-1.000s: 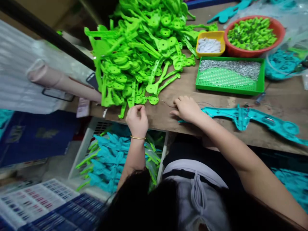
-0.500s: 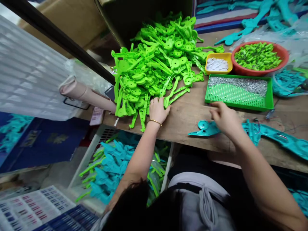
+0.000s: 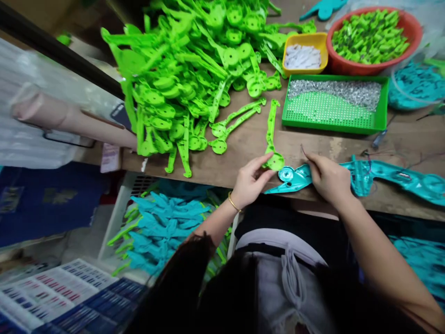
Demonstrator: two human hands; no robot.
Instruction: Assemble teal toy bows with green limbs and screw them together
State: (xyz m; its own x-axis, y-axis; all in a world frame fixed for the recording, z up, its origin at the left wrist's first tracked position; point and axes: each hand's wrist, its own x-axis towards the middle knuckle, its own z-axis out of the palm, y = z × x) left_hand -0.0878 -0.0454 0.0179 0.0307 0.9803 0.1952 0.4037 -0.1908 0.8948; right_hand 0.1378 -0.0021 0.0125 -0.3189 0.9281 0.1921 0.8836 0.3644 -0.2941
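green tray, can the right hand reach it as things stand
Probably yes: the green tray lies just beyond the right hand, with nothing tall between them, though that hand seems to be pinching a thin wire.

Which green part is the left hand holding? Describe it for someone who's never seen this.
From the big lime-green heap on the wooden table, go right, past two loose pieces, to the left hand. The held piece is pinched at its round end, its narrow arm pointing away from the person. Unlike its neighbours, it's in a hand.

no legible txt, marks on blue box (image 3: 38, 220) blurred, lower-L panel (image 3: 57, 284) print unreadable
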